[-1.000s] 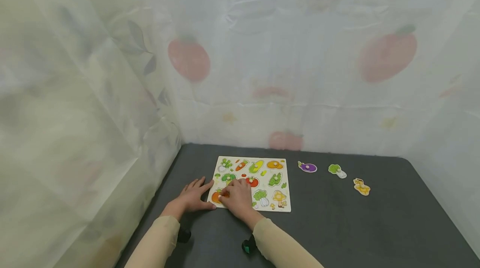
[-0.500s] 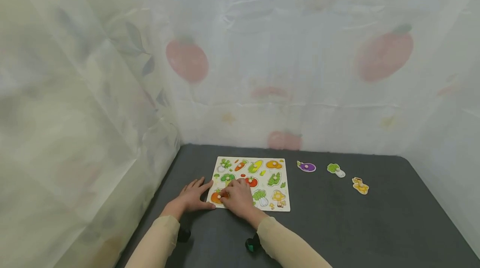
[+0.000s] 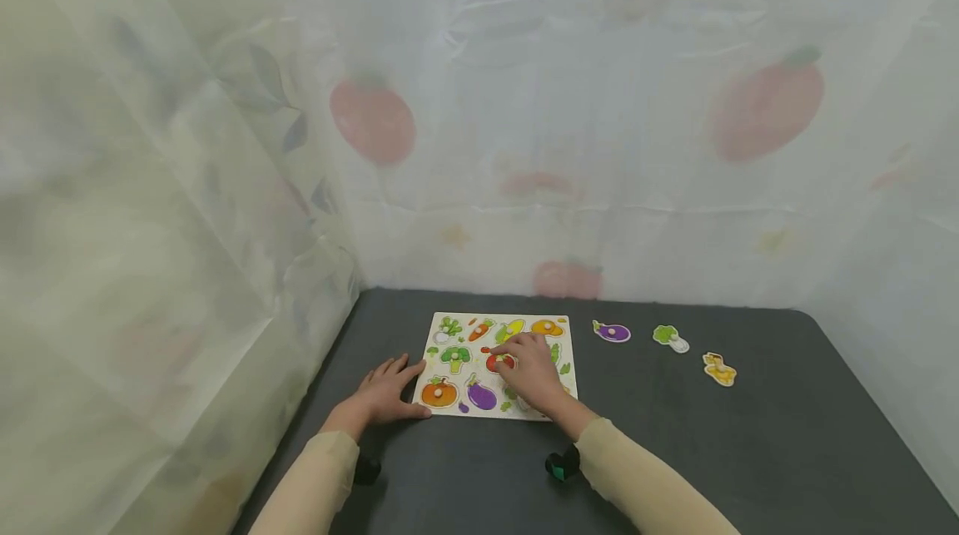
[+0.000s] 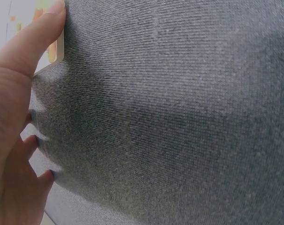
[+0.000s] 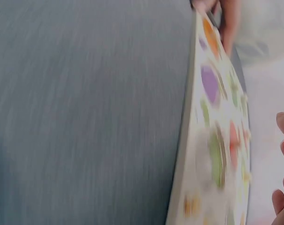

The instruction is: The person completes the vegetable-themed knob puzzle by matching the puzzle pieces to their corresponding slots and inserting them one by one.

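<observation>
A white vegetable puzzle board (image 3: 444, 367) lies on the dark table. My left hand (image 3: 382, 393) rests at its left edge with fingers spread; in the left wrist view the thumb (image 4: 31, 40) lies on the board's corner. My right hand (image 3: 534, 370) is over the board near the tomato (image 3: 494, 364), holding nothing; its fingertips are apart in the right wrist view. An orange pumpkin piece (image 3: 439, 393) with a knob sits at the near left corner, beside a purple eggplant picture (image 3: 481, 393) without one. The right hand hides part of the board's near right side.
To the right of the board lie three loose pieces: an eggplant (image 3: 612, 333), a green-and-white leafy vegetable (image 3: 670, 339) and a yellow piece (image 3: 720, 369). Printed curtains (image 3: 464, 244) hang behind the table (image 3: 787, 435) and along its left side.
My right hand has let go of the pumpkin piece and moved right across the board, uncovering the pumpkin and the eggplant picture. The left hand stays at the board's edge.
</observation>
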`<state>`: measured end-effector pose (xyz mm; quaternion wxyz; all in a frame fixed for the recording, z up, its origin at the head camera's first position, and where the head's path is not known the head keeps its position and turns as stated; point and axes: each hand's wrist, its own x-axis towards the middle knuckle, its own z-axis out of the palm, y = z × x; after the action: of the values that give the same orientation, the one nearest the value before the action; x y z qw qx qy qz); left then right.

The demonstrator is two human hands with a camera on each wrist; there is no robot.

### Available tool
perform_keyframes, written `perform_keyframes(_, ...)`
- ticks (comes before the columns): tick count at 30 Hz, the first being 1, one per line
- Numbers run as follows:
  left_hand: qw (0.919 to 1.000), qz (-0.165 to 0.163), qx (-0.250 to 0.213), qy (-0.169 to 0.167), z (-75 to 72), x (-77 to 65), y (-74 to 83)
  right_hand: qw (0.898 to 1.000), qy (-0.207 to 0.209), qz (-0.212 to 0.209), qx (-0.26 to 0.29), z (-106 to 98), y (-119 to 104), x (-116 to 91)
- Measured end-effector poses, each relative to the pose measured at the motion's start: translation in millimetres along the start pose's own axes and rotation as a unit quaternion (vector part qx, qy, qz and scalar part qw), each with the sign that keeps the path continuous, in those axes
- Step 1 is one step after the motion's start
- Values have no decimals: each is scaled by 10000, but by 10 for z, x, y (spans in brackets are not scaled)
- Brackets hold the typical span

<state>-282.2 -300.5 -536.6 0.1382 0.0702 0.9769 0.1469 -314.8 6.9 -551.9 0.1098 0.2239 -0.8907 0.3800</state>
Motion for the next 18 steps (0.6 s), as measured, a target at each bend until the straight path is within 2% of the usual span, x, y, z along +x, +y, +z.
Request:
perform_keyframes(3,10000,43,9,-4,8,3,-7,9997,145,126,-116,-176,188,-54)
perform_keyframes(11,10000,66,8,6,15,14,-66,9966,436,603,-366,-445,594,-175)
perform_keyframes(18,10000,71,-10,43,43,35,-109,9946,610,613,-567,-651,840,-234)
